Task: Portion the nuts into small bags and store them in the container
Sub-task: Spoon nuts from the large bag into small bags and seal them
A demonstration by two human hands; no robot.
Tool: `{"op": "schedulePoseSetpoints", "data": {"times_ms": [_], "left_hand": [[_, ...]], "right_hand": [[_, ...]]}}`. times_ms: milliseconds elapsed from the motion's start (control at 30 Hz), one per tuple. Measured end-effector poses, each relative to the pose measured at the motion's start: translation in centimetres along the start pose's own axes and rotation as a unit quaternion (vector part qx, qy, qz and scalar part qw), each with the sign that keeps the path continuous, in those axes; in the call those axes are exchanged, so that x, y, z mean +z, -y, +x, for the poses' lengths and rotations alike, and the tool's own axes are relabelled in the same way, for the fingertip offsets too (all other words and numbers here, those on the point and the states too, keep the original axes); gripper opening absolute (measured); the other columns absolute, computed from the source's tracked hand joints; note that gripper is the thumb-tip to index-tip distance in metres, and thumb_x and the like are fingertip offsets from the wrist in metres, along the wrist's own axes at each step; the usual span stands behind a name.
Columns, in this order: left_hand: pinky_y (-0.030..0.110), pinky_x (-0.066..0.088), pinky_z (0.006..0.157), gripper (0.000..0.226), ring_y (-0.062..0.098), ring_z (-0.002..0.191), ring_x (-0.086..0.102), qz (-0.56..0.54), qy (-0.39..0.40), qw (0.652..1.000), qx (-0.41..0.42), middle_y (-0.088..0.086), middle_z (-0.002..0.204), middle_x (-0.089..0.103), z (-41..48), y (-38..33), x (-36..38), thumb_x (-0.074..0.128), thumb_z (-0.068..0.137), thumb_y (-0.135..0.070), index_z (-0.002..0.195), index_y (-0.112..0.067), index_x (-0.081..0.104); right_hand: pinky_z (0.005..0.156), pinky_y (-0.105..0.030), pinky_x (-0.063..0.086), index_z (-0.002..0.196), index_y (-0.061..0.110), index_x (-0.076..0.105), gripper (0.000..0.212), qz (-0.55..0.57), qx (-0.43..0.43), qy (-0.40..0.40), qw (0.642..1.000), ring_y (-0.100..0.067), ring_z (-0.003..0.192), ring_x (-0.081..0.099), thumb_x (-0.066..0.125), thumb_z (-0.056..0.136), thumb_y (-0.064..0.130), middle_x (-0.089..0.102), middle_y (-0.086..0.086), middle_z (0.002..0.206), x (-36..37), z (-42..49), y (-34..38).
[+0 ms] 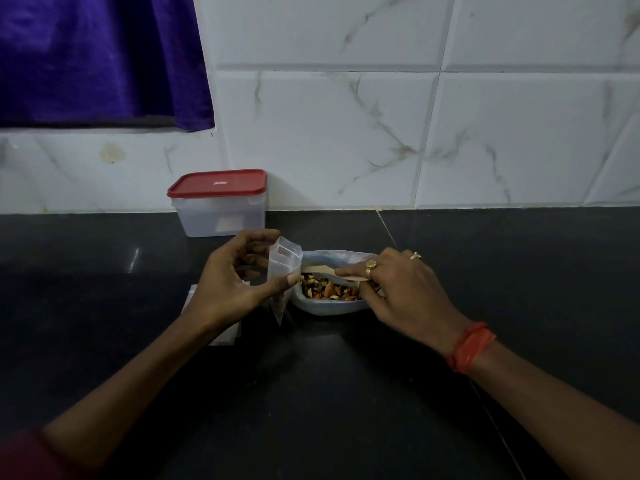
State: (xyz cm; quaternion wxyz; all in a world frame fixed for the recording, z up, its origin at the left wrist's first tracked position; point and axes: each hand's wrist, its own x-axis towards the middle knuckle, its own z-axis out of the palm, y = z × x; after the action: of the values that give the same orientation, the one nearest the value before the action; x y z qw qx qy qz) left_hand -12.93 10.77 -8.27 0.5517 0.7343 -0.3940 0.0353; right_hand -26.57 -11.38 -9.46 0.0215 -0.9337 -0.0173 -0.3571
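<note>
My left hand (230,277) pinches a small clear zip bag (282,271) upright, its mouth held open beside a large open bag (325,306) of mixed nuts (327,289). My right hand (403,289) grips a pale wooden spoon (320,269) that lies across the top of the nuts, pointing toward the small bag. A clear plastic container (221,211) with a red lid (218,183) stands shut at the back, against the wall.
Under my left wrist lie a few flat clear bags (227,336) on the black countertop (346,393). White marble tiles (381,116) back the counter, and a purple curtain (97,57) hangs at the upper left.
</note>
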Motion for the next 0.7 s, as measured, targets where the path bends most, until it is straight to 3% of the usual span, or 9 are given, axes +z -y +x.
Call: {"op": "schedulePoseSetpoints", "data": {"times_ms": [100, 200, 333, 467, 600, 700], "left_hand": [[0.016, 0.055, 0.083, 0.073, -0.002, 0.103, 0.062, -0.005, 0.001, 1.000, 0.000, -0.010, 0.119, 0.063, 0.0, -0.1, 0.0, 0.082, 0.063, -0.033, 0.131, -0.020, 0.058], [0.016, 0.055, 0.085, 0.073, -0.002, 0.105, 0.063, -0.013, -0.002, 1.000, -0.001, -0.011, 0.120, 0.063, 0.0, -0.1, 0.0, 0.082, 0.063, -0.032, 0.131, -0.020, 0.058], [0.014, 0.054, 0.085, 0.072, -0.002, 0.106, 0.063, -0.017, 0.005, 1.000, -0.002, -0.011, 0.121, 0.063, -0.1, -0.1, 0.1, 0.082, 0.064, -0.032, 0.131, -0.021, 0.058], [0.011, 0.053, 0.084, 0.071, -0.004, 0.106, 0.062, -0.015, 0.008, 1.000, -0.001, -0.012, 0.120, 0.063, -0.1, -0.1, 0.1, 0.082, 0.065, -0.030, 0.131, -0.020, 0.058], [0.009, 0.052, 0.082, 0.072, -0.008, 0.105, 0.061, -0.016, 0.012, 1.000, -0.003, -0.015, 0.119, 0.061, -0.1, -0.3, 0.1, 0.081, 0.064, -0.032, 0.131, -0.021, 0.057], [0.009, 0.051, 0.082, 0.073, -0.008, 0.105, 0.061, -0.015, 0.013, 1.000, -0.002, -0.016, 0.119, 0.061, -0.1, -0.3, 0.1, 0.081, 0.064, -0.033, 0.131, -0.021, 0.057]], "right_hand": [[0.069, -0.030, 0.040, 0.100, 0.027, 0.078, 0.033, -0.013, 0.000, -0.061, 0.998, -0.015, 0.072, 0.060, 0.049, 0.087, 0.035, 0.071, 0.007, 0.080, -0.2, 0.2, 0.0], [0.070, -0.030, 0.039, 0.104, 0.026, 0.077, 0.032, -0.010, -0.002, -0.079, 0.997, -0.015, 0.074, 0.059, 0.049, 0.088, 0.032, 0.072, 0.007, 0.083, -0.3, 0.4, 0.0], [0.072, -0.036, 0.045, 0.117, 0.031, 0.073, 0.038, -0.006, -0.017, -0.009, 1.000, -0.016, 0.080, 0.060, 0.045, 0.091, 0.030, 0.074, 0.008, 0.092, 0.4, 0.3, 0.0], [0.078, -0.039, 0.044, 0.118, 0.036, 0.071, 0.043, -0.032, -0.028, 0.039, 0.998, -0.017, 0.083, 0.060, 0.038, 0.092, 0.031, 0.074, 0.010, 0.096, 0.8, 0.3, -0.4], [0.082, -0.036, 0.032, 0.105, 0.031, 0.077, 0.036, -0.082, -0.023, -0.032, 0.996, -0.016, 0.078, 0.059, 0.044, 0.090, 0.035, 0.073, 0.009, 0.088, 0.0, 0.7, -0.6], [0.082, -0.037, 0.033, 0.100, 0.027, 0.077, 0.029, -0.091, -0.008, -0.080, 0.993, -0.016, 0.074, 0.059, 0.051, 0.089, 0.030, 0.072, 0.007, 0.085, -0.3, 0.7, -0.9]]}}
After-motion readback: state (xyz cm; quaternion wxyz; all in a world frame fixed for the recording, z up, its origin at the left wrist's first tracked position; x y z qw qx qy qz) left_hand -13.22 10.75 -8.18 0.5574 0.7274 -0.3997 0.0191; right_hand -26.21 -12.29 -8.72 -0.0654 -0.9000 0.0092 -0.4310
